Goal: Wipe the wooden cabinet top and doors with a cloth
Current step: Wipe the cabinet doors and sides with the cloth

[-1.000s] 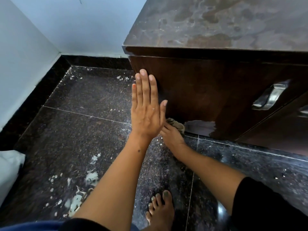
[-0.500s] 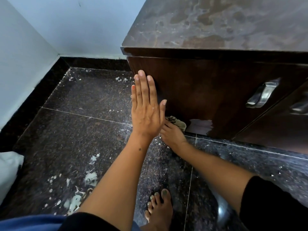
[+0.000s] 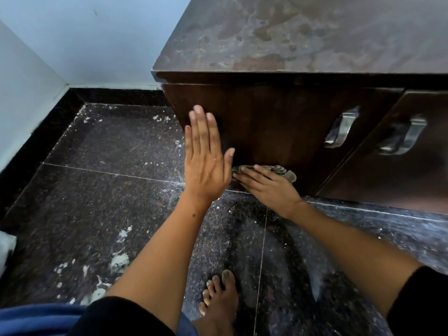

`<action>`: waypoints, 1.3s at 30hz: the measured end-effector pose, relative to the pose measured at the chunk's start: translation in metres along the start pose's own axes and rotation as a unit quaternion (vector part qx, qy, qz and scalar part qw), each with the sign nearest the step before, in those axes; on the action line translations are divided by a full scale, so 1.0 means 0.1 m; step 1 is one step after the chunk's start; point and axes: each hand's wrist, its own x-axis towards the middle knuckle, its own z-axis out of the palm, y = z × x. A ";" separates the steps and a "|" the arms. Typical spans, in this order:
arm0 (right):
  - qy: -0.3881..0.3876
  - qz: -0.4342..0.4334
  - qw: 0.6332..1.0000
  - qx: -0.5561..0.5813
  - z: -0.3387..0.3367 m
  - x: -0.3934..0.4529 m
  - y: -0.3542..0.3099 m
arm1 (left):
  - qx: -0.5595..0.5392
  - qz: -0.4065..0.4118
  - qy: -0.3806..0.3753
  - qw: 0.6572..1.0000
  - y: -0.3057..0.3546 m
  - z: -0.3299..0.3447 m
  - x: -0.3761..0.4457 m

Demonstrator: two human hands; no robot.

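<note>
A dark wooden cabinet fills the upper right, with a stained, streaky top (image 3: 303, 35) and a left door (image 3: 271, 122). My left hand (image 3: 206, 156) lies flat with straight fingers against the left edge of that door. Lower down, my right hand (image 3: 269, 185) presses a crumpled grey-brown cloth (image 3: 283, 171) against the bottom of the same door, fingers stretched over it. Part of the cloth is hidden under my hand.
Two metal handles show, one on the left door (image 3: 340, 128) and one on the right door (image 3: 403, 137), which stands slightly ajar. The dark speckled floor (image 3: 101, 190) carries white flecks. My bare foot (image 3: 219, 301) stands below. A pale wall corner (image 3: 65, 57) closes the left.
My right hand with the cloth has slid along the door's bottom edge, and its fingers now lie spread over the cloth. My left hand stays flat on the door.
</note>
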 end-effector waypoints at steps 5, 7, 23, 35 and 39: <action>-0.075 -0.006 0.997 0.024 0.07 -0.39 0.05 | 0.021 0.092 -0.025 0.995 0.07 0.05 -0.07; -0.022 0.059 0.998 0.015 0.08 -0.53 0.11 | 0.021 0.111 -0.019 0.993 0.10 0.07 -0.07; -0.010 0.176 0.983 0.049 0.06 -0.66 -0.03 | 0.035 0.102 0.007 0.994 0.38 0.27 -0.06; -0.183 0.044 0.978 0.085 0.14 -0.66 -0.18 | 0.038 0.093 -0.003 0.995 0.39 0.25 -0.06; -0.124 0.154 0.977 0.079 0.21 -1.12 -0.15 | 0.027 0.093 0.000 0.995 0.40 0.25 -0.06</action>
